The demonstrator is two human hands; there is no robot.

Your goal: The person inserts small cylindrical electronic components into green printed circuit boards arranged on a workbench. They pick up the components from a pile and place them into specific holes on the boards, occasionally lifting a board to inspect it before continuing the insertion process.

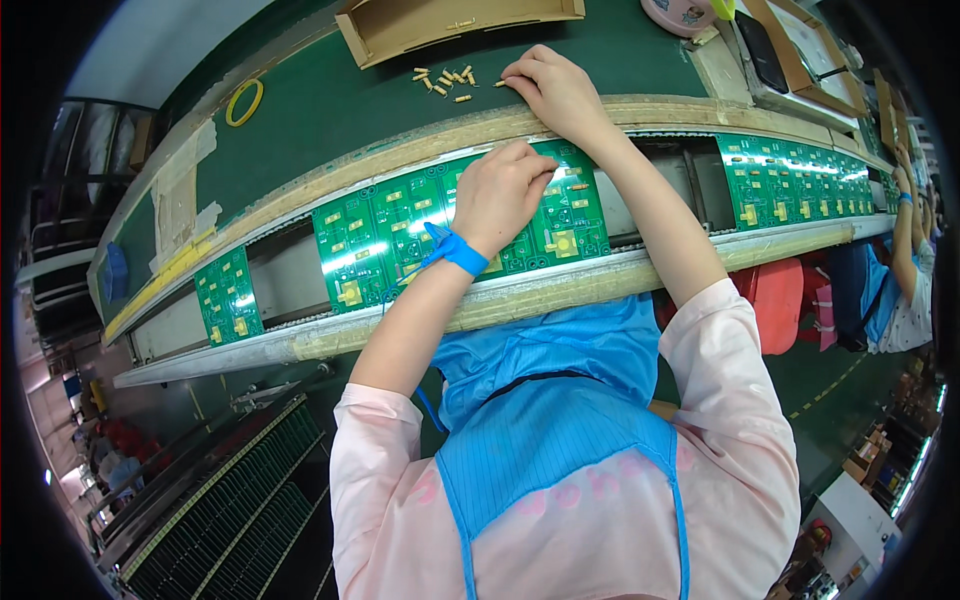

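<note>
My right hand [560,95] reaches over the green bench top, its thumb and forefinger pinched on one small tan cylindrical component [499,84]. Just left of those fingertips lies a loose group of similar tan components [447,80], some with thin leads showing. My left hand [498,195] is over a green circuit board panel [410,215] on the rail. Its fingers are curled, with thumb and forefinger together near the board's far edge; anything between them is too small to make out. A blue wrist strap [460,252] circles my left wrist. Small tan and yellow parts sit on the panel.
More circuit boards stand on the rail at right [795,180] and left [228,297]. A cardboard tray [460,30] lies beyond the components, with a yellow tape ring [243,103] to the left. A rack of boards [225,500] stands lower left. Another person's arm [903,225] shows far right.
</note>
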